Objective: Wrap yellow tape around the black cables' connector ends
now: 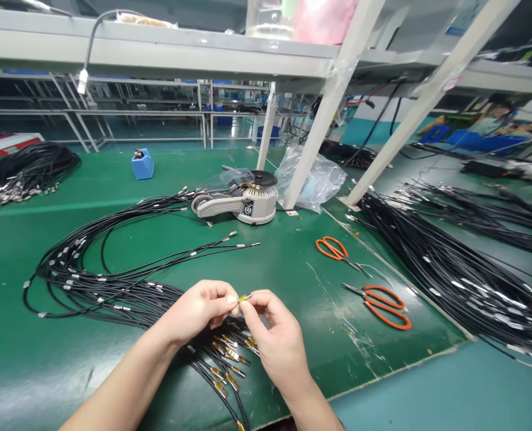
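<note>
In the head view my left hand (203,308) and my right hand (277,335) meet fingertip to fingertip. Between them they pinch a small cable end (245,297) with amber tape on it; most of it is hidden by the fingers. Below the hands, several black cable ends wrapped in amber tape (221,389) lie on the green bench. Their bundle of black cables (81,281) curves away to the left, with small white tags along it. The far ends reach toward a round tape dispenser (257,200).
Two orange-handled scissors, one farther back (333,247) and one nearer (386,306), lie to the right. A blue tape holder (142,164) stands at the back. More black cables (463,269) lie beyond the slanted white posts (315,120). A shelf (158,51) runs overhead.
</note>
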Demonstrator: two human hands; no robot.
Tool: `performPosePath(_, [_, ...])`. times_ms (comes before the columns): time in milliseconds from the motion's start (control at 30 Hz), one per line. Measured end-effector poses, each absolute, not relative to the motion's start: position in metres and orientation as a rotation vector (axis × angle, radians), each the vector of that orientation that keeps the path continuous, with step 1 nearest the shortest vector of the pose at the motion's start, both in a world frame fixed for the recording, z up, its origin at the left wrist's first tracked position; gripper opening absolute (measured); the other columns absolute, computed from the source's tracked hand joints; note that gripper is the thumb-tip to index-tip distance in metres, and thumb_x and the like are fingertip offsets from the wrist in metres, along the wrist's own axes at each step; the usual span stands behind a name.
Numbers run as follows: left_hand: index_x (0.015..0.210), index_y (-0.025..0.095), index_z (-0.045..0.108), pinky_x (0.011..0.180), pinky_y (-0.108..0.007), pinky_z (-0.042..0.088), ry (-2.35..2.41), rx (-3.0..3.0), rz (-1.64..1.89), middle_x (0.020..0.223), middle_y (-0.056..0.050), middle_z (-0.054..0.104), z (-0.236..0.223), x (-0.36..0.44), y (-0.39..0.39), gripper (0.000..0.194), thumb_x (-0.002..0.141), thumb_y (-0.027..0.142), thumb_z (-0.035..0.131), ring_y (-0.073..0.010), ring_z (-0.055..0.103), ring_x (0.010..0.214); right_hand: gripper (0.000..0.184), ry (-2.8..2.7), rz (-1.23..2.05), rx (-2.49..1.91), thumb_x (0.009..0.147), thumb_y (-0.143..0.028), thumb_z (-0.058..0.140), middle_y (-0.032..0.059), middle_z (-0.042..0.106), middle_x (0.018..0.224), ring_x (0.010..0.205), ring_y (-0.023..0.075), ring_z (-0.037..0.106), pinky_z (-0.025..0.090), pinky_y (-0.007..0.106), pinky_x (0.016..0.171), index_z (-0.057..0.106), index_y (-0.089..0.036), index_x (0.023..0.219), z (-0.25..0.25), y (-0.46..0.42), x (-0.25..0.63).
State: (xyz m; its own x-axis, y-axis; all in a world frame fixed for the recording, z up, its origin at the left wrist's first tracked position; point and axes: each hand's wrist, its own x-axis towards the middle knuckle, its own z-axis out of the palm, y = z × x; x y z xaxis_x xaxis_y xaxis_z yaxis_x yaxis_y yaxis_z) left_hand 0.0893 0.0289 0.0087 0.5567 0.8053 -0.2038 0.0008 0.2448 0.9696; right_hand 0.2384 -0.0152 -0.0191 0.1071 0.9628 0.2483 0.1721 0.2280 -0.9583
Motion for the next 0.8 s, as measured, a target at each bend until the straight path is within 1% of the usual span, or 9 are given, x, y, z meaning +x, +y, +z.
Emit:
performPosePath(133, [0.063,0.014,0.058,0.046,-0.02,0.026,0.761,1.215,0.573,0.05,0.005,0.044,0.009,0.085,0.03,0.033,0.072,0.045,0.065,-0.0065,0.035,0.044,0.005,-1.321,0.876,-1.17,0.08,-0.024,0.063,0.0021,0.063,0.078,0.072,0.0162,0.061,0.051,0.028,0.069,0.06,-0.02,0.079,-0.018,-0.015,0.242])
performPosePath(233, [0.062,0.014,0.059,0.046,-0.02,0.026,0.723,1.211,0.515,0.054,0.004,0.048,0.01,0.082,0.03,0.033,0.07,0.045,0.067,-0.006,0.037,0.044,0.008,-1.384,0.88,-1.089,0.078,-0.022,0.065,0.0018,0.064,0.079,0.074,0.0166,0.062,0.051,0.029,0.069,0.062,-0.022,0.086,-0.016,-0.013,0.249])
performPosePath(300, [0.062,0.014,0.059,0.046,-0.02,0.026,0.702,1.213,0.475,0.054,0.004,0.049,0.011,0.08,0.03,0.033,0.069,0.046,0.067,-0.0059,0.036,0.044,0.004,-1.53,0.846,-1.003,0.08,-0.02,0.064,0.0024,0.064,0.079,0.075,0.0175,0.061,0.051,0.03,0.07,0.065,-0.023,0.083,-0.013,-0.011,0.253])
performPosePath(467, [0.062,0.015,0.058,0.046,-0.021,0.028,0.675,1.24,0.408,0.052,0.004,0.048,0.014,0.078,0.03,0.032,0.069,0.045,0.066,-0.0069,0.036,0.044,0.007,-1.669,0.786,-0.903,0.081,-0.019,0.064,0.0021,0.065,0.075,0.072,0.0183,0.061,0.051,0.032,0.069,0.069,-0.024,0.079,-0.01,-0.009,0.259])
performPosePath(533, [0.065,0.016,0.058,0.05,-0.022,0.031,0.759,1.358,0.481,0.057,0.004,0.049,0.017,0.083,0.027,0.027,0.075,0.04,0.062,-0.0082,0.04,0.049,0.006,-1.605,0.833,-0.938,0.081,-0.02,0.064,0.003,0.067,0.079,0.077,0.0187,0.062,0.051,0.032,0.073,0.07,-0.024,0.081,-0.012,-0.009,0.263])
performPosePath(600, [0.069,0.017,0.059,0.057,-0.023,0.037,0.91,1.609,0.647,0.064,0.002,0.053,0.017,0.09,0.023,0.019,0.082,0.032,0.056,-0.0106,0.046,0.06,0.011,-1.494,0.963,-0.985,0.081,-0.022,0.064,0.0038,0.068,0.088,0.082,0.0187,0.063,0.052,0.032,0.077,0.069,-0.024,0.091,-0.013,-0.01,0.27])
performPosePath(667, [0.074,0.019,0.061,0.066,-0.025,0.04,1.0,1.91,0.822,0.072,0.001,0.057,0.015,0.096,0.019,0.016,0.086,0.024,0.051,-0.0129,0.051,0.07,0.014,-1.391,1.055,-1.031,0.082,-0.024,0.063,0.0037,0.067,0.09,0.082,0.018,0.064,0.052,0.031,0.076,0.068,-0.023,0.095,-0.013,-0.013,0.276])
performPosePath(767, [0.084,0.02,0.064,0.069,-0.026,0.044,0.93,2.217,0.946,0.076,-0.001,0.06,0.007,0.102,0.017,0.015,0.089,0.02,0.049,-0.014,0.054,0.075,0.004,-1.4,0.974,-1.097,0.08,-0.024,0.065,0.0029,0.067,0.081,0.078,0.018,0.063,0.052,0.03,0.074,0.068,-0.021,0.08,-0.013,-0.016,0.282])
performPosePath(800, [0.086,0.02,0.064,0.068,-0.026,0.044,0.904,2.281,0.968,0.077,-0.002,0.06,0.005,0.102,0.017,0.015,0.089,0.019,0.049,-0.0141,0.054,0.076,0.005,-1.418,0.93,-1.107,0.079,-0.024,0.066,0.0031,0.067,0.08,0.078,0.0184,0.063,0.052,0.031,0.074,0.068,-0.021,0.076,-0.013,-0.017,0.283])
